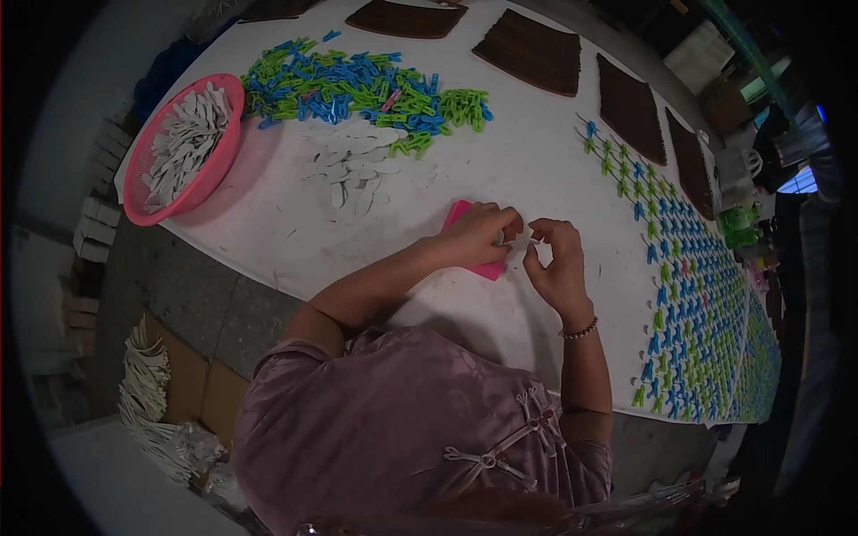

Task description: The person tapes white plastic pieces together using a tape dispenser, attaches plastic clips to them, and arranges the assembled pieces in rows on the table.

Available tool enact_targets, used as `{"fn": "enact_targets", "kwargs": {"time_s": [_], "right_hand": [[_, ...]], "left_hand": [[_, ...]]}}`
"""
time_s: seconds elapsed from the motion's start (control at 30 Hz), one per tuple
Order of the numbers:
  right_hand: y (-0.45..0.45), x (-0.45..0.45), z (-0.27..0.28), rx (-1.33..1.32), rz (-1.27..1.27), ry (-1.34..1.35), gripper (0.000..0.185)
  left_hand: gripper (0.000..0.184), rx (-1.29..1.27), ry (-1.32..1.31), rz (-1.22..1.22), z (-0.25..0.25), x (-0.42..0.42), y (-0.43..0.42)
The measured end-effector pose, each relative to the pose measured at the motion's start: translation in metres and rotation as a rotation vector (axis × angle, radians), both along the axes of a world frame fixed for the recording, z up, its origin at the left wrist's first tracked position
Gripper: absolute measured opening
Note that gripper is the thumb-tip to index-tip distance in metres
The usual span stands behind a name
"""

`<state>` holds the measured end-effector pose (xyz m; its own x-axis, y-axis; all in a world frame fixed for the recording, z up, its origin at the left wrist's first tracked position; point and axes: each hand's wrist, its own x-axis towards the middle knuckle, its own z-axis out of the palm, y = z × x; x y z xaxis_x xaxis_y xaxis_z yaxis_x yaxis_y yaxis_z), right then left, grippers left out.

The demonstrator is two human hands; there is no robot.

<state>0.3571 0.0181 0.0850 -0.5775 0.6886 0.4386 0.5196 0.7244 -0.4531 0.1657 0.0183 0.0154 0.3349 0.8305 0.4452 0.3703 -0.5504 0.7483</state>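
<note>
Head camera view, looking down on a person in a mauve top [375,411] at a white table [295,228]; clock directions are read from the hands, taken as the dial's centre. The left hand [483,234] and right hand [560,268] meet with fingers bent, pinching a small whitish piece [521,239] between them; its exact shape is too blurred to tell. A flat pink block [488,270] lies beneath the left hand; whether they touch, I cannot tell. A beaded bracelet [579,330] circles the right wrist. At 10 o'clock, loose white pieces [357,170] lie scattered, and farther out, nearer 9:30, a pink basket [234,94] holds many similar ones. A heap of blue and green clips [349,85] sprawls at 11 o'clock. Dark brown mats [527,54] curve from 11 to 2 o'clock. From 1 to 4 o'clock, more blue and green clips stand in dense rows [693,295].
</note>
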Motion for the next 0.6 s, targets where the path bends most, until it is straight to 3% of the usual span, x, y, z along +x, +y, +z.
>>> {"fn": "enact_targets", "kwargs": {"time_s": [0.07, 0.13, 0.23, 0.3, 0.6], "right_hand": [[0.010, -0.010, 0.008, -0.031, 0.049, 0.075, 0.033], [0.027, -0.022, 0.012, -0.064, 0.100, 0.148, 0.033], [0.064, -0.048, -0.002, 0.164, 0.203, -0.020, 0.026], [0.079, -0.078, -0.012, 0.145, 0.241, -0.239, 0.021], [0.130, -0.190, -0.056, 0.430, 0.457, -0.561, 0.025]], "left_hand": [[0.033, 0.014, -0.042, 0.027, 0.005, -0.008, -0.003], [0.035, -0.156, -0.203, 0.105, 0.011, -0.030, -0.013], [0.036, -0.322, -0.380, 0.165, 0.007, -0.054, -0.027], [0.038, -0.291, -0.388, 0.200, -0.005, -0.063, -0.035], [0.048, -0.232, -0.471, 0.228, -0.010, -0.081, -0.037]]}}
